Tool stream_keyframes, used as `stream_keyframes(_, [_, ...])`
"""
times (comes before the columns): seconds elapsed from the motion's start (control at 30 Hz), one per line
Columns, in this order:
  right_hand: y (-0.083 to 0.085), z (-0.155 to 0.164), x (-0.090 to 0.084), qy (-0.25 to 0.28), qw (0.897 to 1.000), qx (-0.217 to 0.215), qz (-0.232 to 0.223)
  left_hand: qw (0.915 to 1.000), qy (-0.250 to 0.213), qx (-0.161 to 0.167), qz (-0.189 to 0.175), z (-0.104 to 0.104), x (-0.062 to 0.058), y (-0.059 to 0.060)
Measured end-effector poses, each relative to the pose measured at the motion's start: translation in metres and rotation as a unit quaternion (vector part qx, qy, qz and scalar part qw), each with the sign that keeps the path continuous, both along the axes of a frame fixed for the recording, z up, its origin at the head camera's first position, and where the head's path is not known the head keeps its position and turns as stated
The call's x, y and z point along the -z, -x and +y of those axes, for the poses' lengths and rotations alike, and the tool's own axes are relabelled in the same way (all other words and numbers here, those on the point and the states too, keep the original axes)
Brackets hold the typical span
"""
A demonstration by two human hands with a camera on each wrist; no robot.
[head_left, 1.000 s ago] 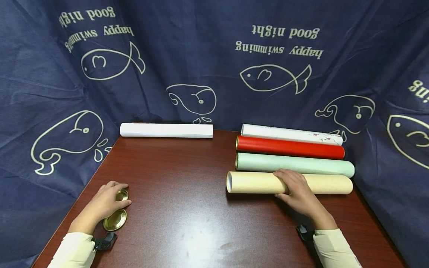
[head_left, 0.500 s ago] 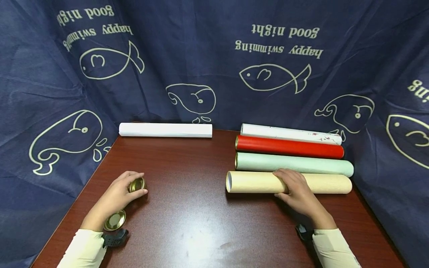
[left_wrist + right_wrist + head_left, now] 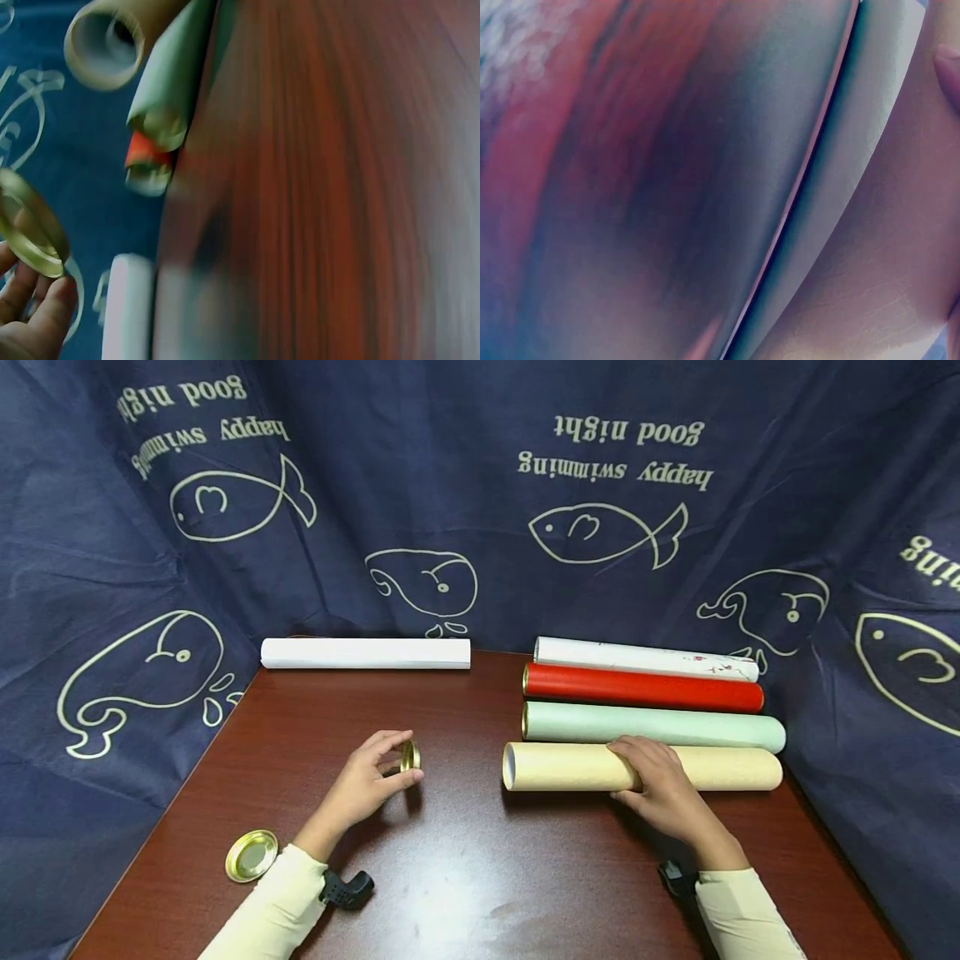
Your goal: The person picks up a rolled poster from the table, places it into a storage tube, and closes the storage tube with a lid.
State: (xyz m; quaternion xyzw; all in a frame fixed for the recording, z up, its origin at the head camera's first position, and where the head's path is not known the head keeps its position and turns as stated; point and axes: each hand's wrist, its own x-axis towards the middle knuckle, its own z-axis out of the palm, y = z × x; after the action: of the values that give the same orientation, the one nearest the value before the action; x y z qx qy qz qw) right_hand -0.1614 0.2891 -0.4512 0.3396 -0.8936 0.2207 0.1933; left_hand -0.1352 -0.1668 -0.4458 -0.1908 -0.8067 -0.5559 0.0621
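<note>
My left hand (image 3: 369,781) pinches a small gold metal cap (image 3: 409,757) between thumb and fingers, held on edge above the brown table (image 3: 450,860). The left wrist view shows the cap (image 3: 30,232) at my fingertips (image 3: 45,300). My right hand (image 3: 652,777) lies curled over the middle of a beige cardboard tube (image 3: 570,767), whose open end (image 3: 510,766) faces the cap. In the left wrist view the beige tube's open end (image 3: 105,41) faces the camera. The right wrist view is blurred, with the beige tube (image 3: 900,225) close up.
Behind the beige tube lie a pale green tube (image 3: 652,725), a red tube (image 3: 641,688) and a white patterned tube (image 3: 645,657). A white roll (image 3: 366,653) lies at the table's far left edge. A second gold cap (image 3: 251,855) sits near the front left. Blue printed cloth (image 3: 480,485) surrounds the table.
My left hand has lifted one gold cap from the front left and carried it rightward toward the beige tube's open end. The other cap stayed on the table. My right hand has not moved.
</note>
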Motion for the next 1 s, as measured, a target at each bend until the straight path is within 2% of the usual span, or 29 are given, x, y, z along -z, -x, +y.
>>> stream_keyframes(0.2, [-0.001,-0.001,-0.001,0.003,1.0,0.0,-0.006,0.9965,-0.064,0.051,-0.018,0.054,0.004,0.011])
stream_keyframes(0.4, [0.0,-0.004,-0.001,0.008,1.0,-0.001,-0.013,0.9908,-0.102,0.083,-0.032,0.088,0.004,0.02])
stream_keyframes(0.6, [0.0,-0.004,-0.002,0.01,1.0,-0.001,-0.013,0.9886,-0.113,0.085,-0.052,0.107,0.007,0.022])
stream_keyframes(0.77, [0.001,-0.003,-0.004,0.009,1.0,0.003,-0.009,0.992,-0.101,0.066,-0.038,0.116,0.009,0.021])
stream_keyframes(0.93, [0.0,0.0,-0.005,0.009,1.0,0.006,-0.005,0.9902,-0.104,0.086,-0.039,0.122,0.008,0.019])
stream_keyframes(1.0, [0.0,0.001,-0.005,0.009,1.0,0.006,-0.005,0.9919,-0.086,0.09,-0.025,0.122,0.007,0.019])
